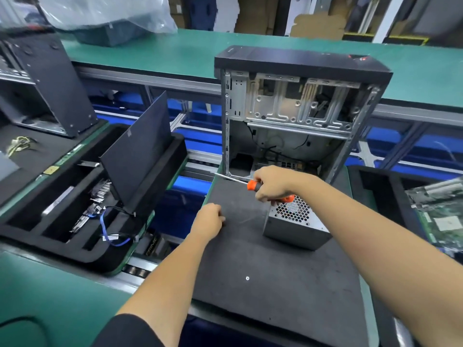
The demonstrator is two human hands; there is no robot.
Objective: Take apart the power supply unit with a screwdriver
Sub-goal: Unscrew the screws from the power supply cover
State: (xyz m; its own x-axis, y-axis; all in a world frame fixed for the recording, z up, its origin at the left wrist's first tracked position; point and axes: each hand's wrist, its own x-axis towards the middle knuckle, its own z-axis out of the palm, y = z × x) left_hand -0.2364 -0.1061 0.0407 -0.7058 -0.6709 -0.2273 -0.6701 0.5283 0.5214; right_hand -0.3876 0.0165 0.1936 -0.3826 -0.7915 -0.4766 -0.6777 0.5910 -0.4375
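Green-topped benches fill a workshop, and a dark foam mat [275, 284] covers the near worktop.

At the worktop's left edge, a black foam tray [75, 236] holds metal strips and a blue cable [110, 231]; a flat black panel [140, 144] leans upright in it.

The left hand [209, 221] rests on the mat near its left edge, forearm extended forward, fingers curled under. Whether it holds anything cannot be told.

The right hand [271, 182] reaches across from the right and grips the orange handle of the screwdriver [246, 181]. The shaft points left, its tip toward the mat's far left corner.

The power supply unit [295, 224] sits on the mat just below and right of the right hand, its honeycomb grille facing up. The hand overlaps its far top corner.

An open computer case [295, 116] stands upright at the mat's far edge. A red mark on its black top is unreadable.

A green circuit board [441, 214] lies at the right edge. No writing is legible.
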